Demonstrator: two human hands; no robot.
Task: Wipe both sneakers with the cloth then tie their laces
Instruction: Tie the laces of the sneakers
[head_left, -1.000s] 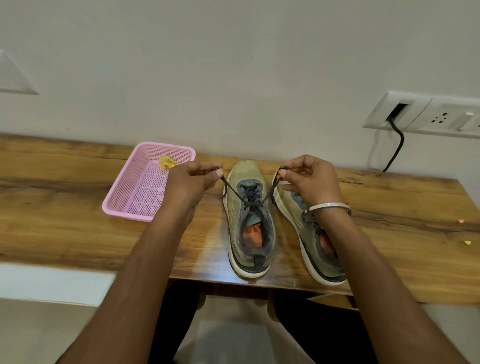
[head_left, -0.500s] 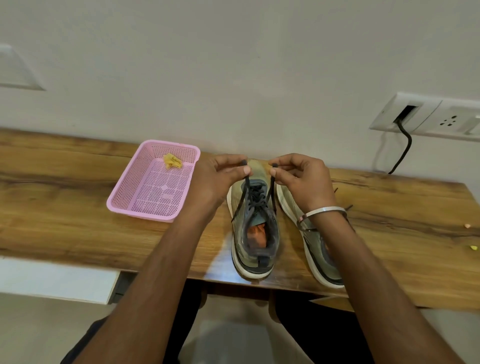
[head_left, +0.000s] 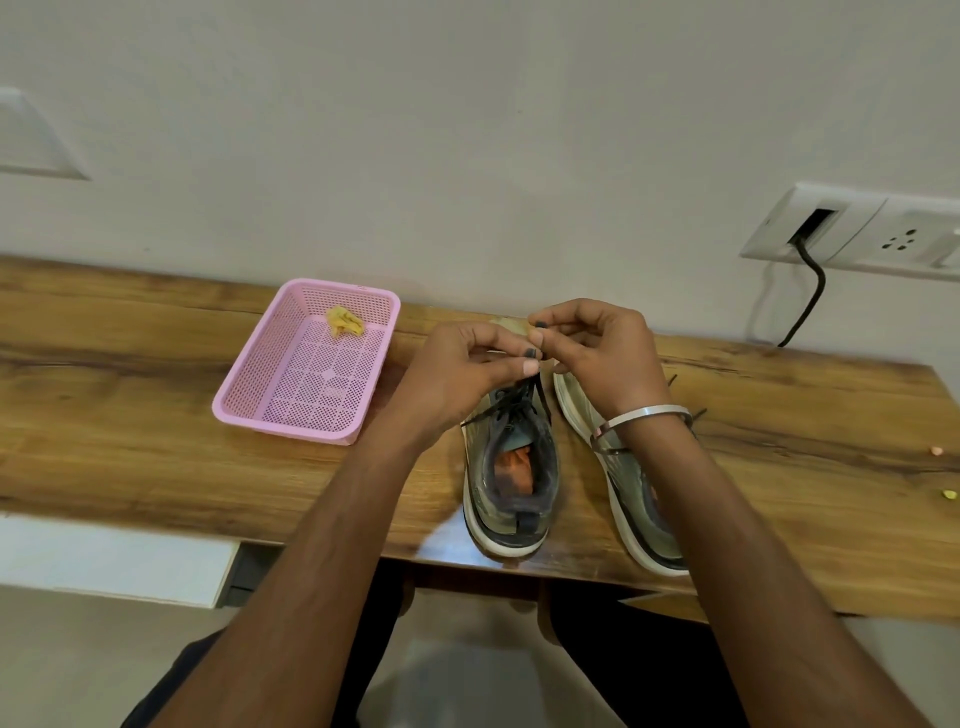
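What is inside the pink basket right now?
Only a crumpled yellow cloth lies in the pink basket, at its far end. The rest of its floor shows bare; nothing there is covered.

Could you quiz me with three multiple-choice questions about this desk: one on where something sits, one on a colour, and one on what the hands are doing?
1. Where does the yellow cloth lie?
A. in the basket
B. inside a sneaker
C. on the floor

2. What colour is the basket?
A. blue
B. pink
C. green

3. What are the two hands doing?
A. resting flat on the table
B. wiping with the cloth
C. pinching lace ends

Answers: 1 A, it is crumpled at the basket's far end. 2 B, the mesh walls are pink. 3 C, the left hand and right hand pinch dark lace ends above the left sneaker.
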